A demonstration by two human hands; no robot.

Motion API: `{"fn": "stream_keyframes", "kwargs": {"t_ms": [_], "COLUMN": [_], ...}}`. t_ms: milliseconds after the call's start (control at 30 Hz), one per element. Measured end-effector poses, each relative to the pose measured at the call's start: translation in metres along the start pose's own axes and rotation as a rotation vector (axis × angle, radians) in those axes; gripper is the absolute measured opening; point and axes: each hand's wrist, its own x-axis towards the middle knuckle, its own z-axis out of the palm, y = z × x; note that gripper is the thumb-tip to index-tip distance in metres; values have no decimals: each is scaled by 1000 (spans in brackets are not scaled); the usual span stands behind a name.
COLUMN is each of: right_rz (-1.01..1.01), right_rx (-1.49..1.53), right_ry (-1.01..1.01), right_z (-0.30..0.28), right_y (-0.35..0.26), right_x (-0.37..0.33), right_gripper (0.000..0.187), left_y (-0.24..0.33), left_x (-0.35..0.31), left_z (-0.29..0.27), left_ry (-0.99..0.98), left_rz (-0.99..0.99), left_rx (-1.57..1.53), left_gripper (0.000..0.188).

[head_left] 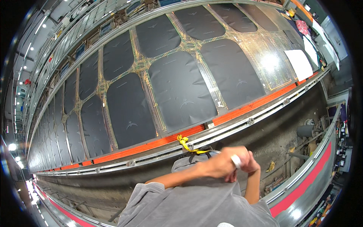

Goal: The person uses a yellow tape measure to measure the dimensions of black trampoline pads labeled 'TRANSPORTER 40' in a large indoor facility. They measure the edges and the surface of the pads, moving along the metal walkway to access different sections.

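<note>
My left hand [223, 162] reaches across my front to the right and meets my right hand [250, 165] above my grey shirt. Both are blurred, with fingers that look curled in. A small white band-like piece [236, 161] shows where they meet; whether it is worn or held I cannot tell. What else may be between the fingers is hidden. A yellow strap [183, 141] is knotted at the rail just beyond my hands, and its end runs down toward my waist.
Ahead stretches a long table [270, 60] with rows of black rounded panels [182, 90] and crisscrossing yellow-green lines. Its near side has an orange strip [151, 143] and a metal rail [249, 121]. White sheets [298, 63] lie at the right end. A red-striped rail [306, 185] curves behind me.
</note>
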Motion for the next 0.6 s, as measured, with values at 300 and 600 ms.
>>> {"fn": "stream_keyframes", "kwargs": {"t_ms": [300,600], "right_rz": [82,199], "right_rx": [-416,-1226], "right_ry": [686,709], "right_z": [-15,-100], "right_y": [-62,8], "right_x": [-96,-12], "right_gripper": [18,36], "left_y": [-30,-127], "left_x": [-62,-103], "left_z": [-110,-125], "left_ry": [106,171], "left_rz": [-431,-734], "left_rx": [654,198], "left_gripper": [20,45]}}
